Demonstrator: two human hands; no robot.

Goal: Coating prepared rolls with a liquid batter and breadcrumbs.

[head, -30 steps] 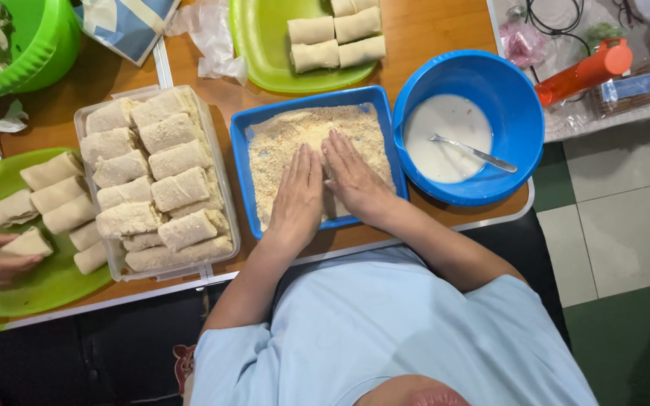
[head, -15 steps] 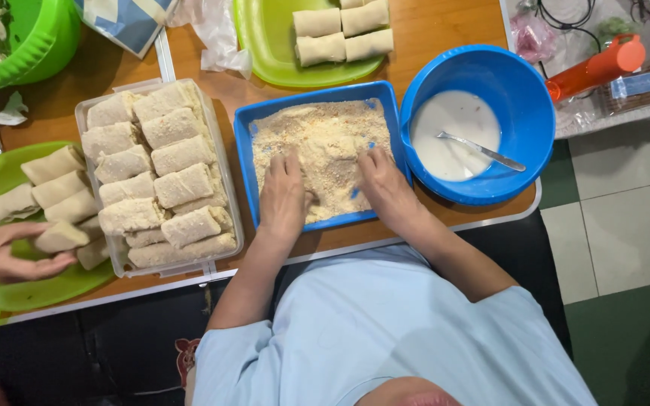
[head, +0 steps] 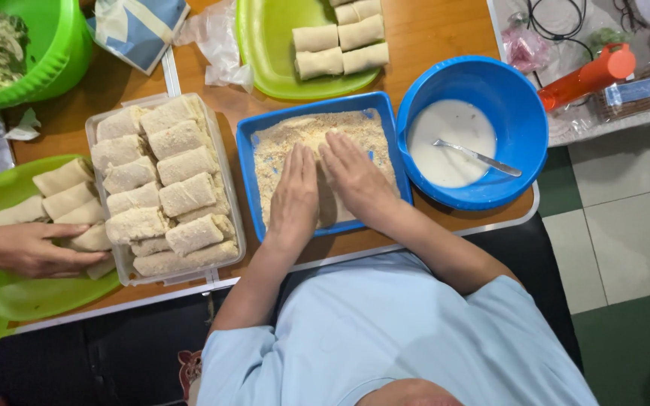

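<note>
A: Start big. What fills the wooden table (head: 430, 34)?

B: A clear plastic box (head: 227, 180) packed with crumb-coated rolls (head: 182, 194) on the left, then a round blue plastic bowl (head: 520, 98) of white batter with a metal spoon (head: 479, 156) lying in it. Between them sits the rectangular blue plastic tray (head: 253, 143) of pale breadcrumbs (head: 295, 131).

A: And the hands?

B: The left hand (head: 295, 197) and right hand (head: 356, 179) lie side by side in the tray, fingers extended, palms down, pressing on something between them. It is probably a roll, but it is hidden, so I cannot tell.

A: Risks?

B: I'd judge that hard pressing could split a soft wrapper. The bowl is touching the tray's right edge, so a sideways shove might slop batter. Another person's hand (head: 35, 249) rests on plain rolls on the lime-green plate (head: 9, 301).
</note>
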